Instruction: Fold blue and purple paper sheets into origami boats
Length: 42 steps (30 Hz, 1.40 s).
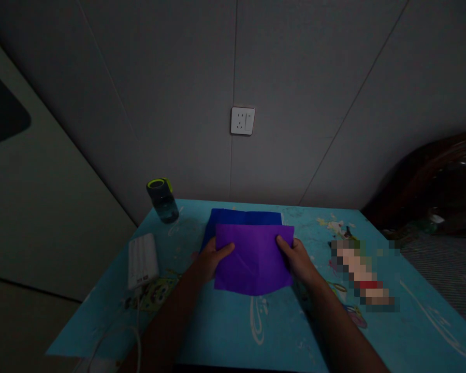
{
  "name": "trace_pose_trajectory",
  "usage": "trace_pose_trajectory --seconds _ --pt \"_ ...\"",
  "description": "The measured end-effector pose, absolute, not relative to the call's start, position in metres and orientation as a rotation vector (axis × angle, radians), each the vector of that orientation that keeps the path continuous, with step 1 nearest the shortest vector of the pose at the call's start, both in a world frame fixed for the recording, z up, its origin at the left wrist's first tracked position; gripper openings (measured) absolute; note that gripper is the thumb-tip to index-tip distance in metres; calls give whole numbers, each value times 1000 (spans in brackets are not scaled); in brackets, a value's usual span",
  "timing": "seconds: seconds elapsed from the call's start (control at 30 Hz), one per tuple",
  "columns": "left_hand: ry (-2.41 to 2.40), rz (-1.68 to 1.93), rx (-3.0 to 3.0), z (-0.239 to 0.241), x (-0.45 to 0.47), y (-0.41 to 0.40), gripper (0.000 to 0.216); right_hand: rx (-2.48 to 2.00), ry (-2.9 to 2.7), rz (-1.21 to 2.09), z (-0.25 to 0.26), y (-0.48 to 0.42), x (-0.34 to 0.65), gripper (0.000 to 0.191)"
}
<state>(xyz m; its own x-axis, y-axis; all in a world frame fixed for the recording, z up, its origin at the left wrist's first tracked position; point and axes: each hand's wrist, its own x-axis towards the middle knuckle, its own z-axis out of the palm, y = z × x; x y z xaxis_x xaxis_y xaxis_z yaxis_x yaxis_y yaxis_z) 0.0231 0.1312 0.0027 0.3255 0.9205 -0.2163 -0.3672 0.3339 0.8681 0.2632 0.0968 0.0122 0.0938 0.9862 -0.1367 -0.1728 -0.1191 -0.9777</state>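
A sheet of purple paper (256,259) is held up above the table, its lower edge bowed and a faint crease near its middle. My left hand (213,257) grips its left edge, thumb on the front face. On the opposite edge my right hand (295,255) pinches the sheet the same way, the other fingers hidden behind it. Beyond the purple paper lies a dark blue sheet (244,217) on the table, partly covered from view.
The table (225,331) has a light blue patterned cover. A water bottle (163,201) stands at back left, near a white power bank (143,260) with a cable (138,326). A blurred-out item (361,272) lies right. Behind, a wall socket (243,120).
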Motion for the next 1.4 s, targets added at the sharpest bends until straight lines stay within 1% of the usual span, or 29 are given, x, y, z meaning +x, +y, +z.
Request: trace_pose_trajectory --seconds 0.13,0.23,0.3,0.4,0.47,0.53,0.57,0.63,0.73,0.9,0.97,1.03,1.1,1.17,1.33,1.4 --pt "851 996 679 0 20 131 55 -1188 -819 1373 19 94 258 45" --pt "764 1072 689 2 19 139 56 -1211 -762 1255 18 97 265 45" --pt "656 1219 773 4 19 147 56 -1255 -732 985 16 99 276 45" --pt "644 1435 877 3 20 156 52 -1375 -788 387 10 99 288 41" --pt "661 1415 927 -2 24 155 50 -1359 -1054 89 7 98 288 34" --pt "594 1268 970 -7 32 148 53 -1210 -1497 -60 4 95 279 30" --pt "536 1181 975 -9 36 143 55 -1110 -1718 -98 3 94 273 32" --pt "423 1074 924 -11 45 133 54 -965 -2040 -139 1 93 258 38" --pt "365 1074 731 -8 54 125 51 -899 -2206 -150 1 92 243 45" --pt "469 1125 500 0 54 126 51 -877 -2278 -91 0 93 243 41" --pt "519 1164 493 1 53 126 52 -871 -2249 -55 1 93 245 36" --pt "506 1159 502 1 53 125 51 -897 -2173 -10 2 92 244 26" --pt "451 1109 521 3 54 124 50 -977 -2033 37 2 91 240 15" --pt "400 1063 546 3 54 122 48 -1095 -1878 92 1 90 236 10" --pt "371 1027 647 -12 52 119 45 -1321 -1610 258 -8 93 229 20" --pt "422 1017 707 -21 53 119 47 -1373 -1545 341 -9 93 228 28"
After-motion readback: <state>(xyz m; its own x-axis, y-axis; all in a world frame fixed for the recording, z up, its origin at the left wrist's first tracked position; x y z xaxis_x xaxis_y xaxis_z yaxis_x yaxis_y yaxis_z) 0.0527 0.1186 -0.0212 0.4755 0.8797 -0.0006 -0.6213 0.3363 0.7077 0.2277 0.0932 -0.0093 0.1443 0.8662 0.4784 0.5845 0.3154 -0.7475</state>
